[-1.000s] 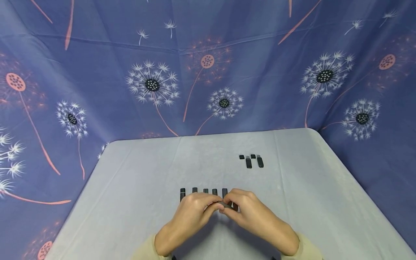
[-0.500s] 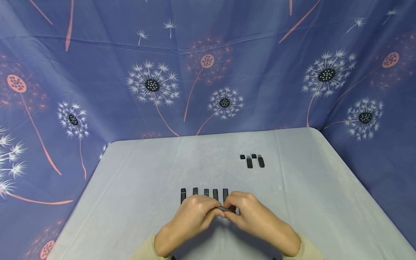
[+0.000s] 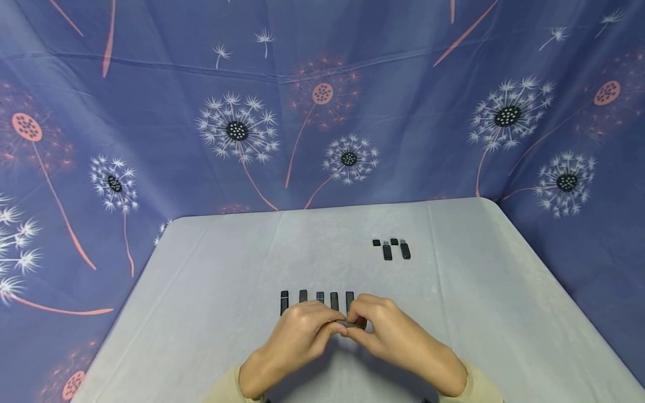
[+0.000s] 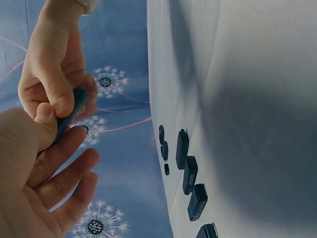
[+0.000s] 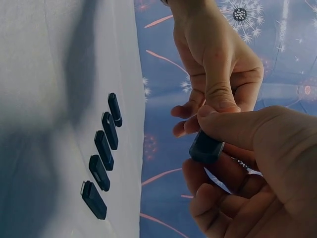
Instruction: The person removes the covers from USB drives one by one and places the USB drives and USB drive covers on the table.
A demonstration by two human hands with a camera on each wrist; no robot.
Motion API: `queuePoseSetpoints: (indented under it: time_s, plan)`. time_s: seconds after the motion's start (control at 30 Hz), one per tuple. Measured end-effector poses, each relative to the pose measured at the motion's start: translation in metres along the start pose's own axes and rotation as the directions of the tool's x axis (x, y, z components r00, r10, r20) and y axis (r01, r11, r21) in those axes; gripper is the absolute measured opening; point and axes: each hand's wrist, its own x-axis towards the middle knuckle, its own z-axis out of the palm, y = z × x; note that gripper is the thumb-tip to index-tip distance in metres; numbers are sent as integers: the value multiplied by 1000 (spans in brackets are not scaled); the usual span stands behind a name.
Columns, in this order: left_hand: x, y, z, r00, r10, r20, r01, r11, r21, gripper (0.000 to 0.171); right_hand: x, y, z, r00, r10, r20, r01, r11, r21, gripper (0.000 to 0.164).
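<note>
Above the near part of the table, my left hand point(image 3: 302, 330) and right hand point(image 3: 385, 330) meet at a dark USB stick point(image 5: 205, 148). The left thumb and fingers pinch one end of it; the right thumb and fingers pinch the other. Fingertips hide much of the stick, so I cannot tell whether its cap is on. Just beyond the hands, several dark USB sticks point(image 3: 335, 300) lie in a row, side by side and lengthwise away from me. In the head view the hands partly cover the near ends of this row.
Farther back right lie two uncapped USB sticks, one on the left point(image 3: 387, 252) and one on the right point(image 3: 405, 250). Two small caps, a left one point(image 3: 376, 243) and a right one point(image 3: 394, 242), sit near their plugs. A pale cloth covers the table point(image 3: 227, 257); a blue dandelion-patterned curtain point(image 3: 282, 112) hangs behind.
Both hands keep their pinch on the USB stick. The stick has tilted slightly between them and the hands have shifted a little; the sticks on the table stay put.
</note>
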Motion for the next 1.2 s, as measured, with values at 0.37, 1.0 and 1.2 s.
queuePoseSetpoints:
  time_s: [0.37,1.0,1.2]
  plan:
    - [-1,-2,-6,1000,-2,11,2,1000,-4,9,3,-3,1,1000,-12,3,12,1000,0,20]
    - [-3,-4,-8,999,30,20,-31,999,45,12,-2,-4,4,1000,-28,-12,28,1000,14,22]
    - [-1,-3,-8,999,41,26,-42,998,40,12,-4,-4,3,999,-36,-17,36,999,24,21]
